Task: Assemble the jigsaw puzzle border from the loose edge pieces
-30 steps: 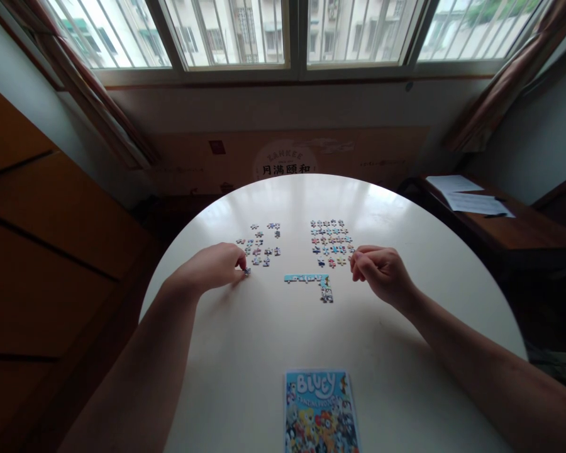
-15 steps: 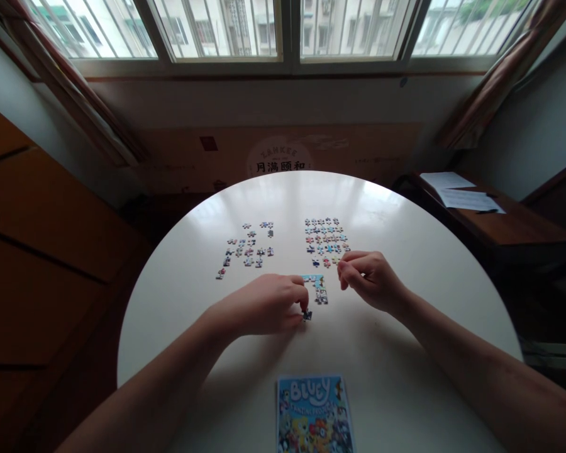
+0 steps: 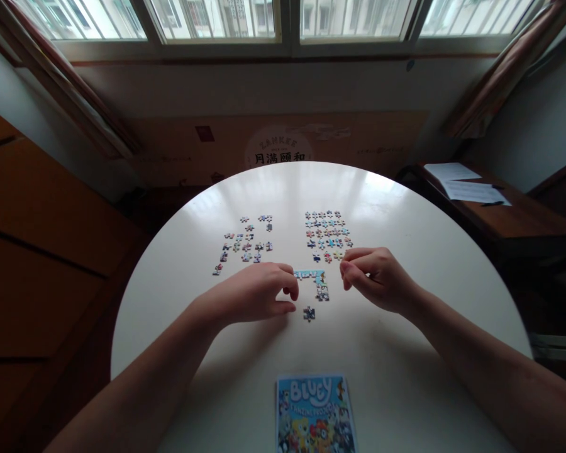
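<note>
My left hand (image 3: pixel 259 292) is just above the table, its thumb and index finger apart and nothing between them. A loose dark jigsaw piece (image 3: pixel 309 313) lies to the right of its fingertips. Behind that hand's fingers shows part of a joined corner strip of puzzle (image 3: pixel 321 286), with a blue top edge and a right side running down; my fingers may hide its left end. My right hand (image 3: pixel 370 277) is closed, fingers curled against the thumb, beside the front right corner of the rows of pieces. Whether anything is between its fingertips is hidden.
Loose pieces in rows (image 3: pixel 329 234) lie at the back right of the round white table (image 3: pixel 405 352). A scattered group of pieces (image 3: pixel 248 245) is at the back left. A Bluey picture sheet (image 3: pixel 315 412) lies near me. Papers (image 3: pixel 471 189) rest on a side desk.
My left hand has let go of the dark jigsaw piece and drawn back left, its fingers opening. The piece stays on the table. My right hand keeps nearly the same place. The view has tilted slightly down.
</note>
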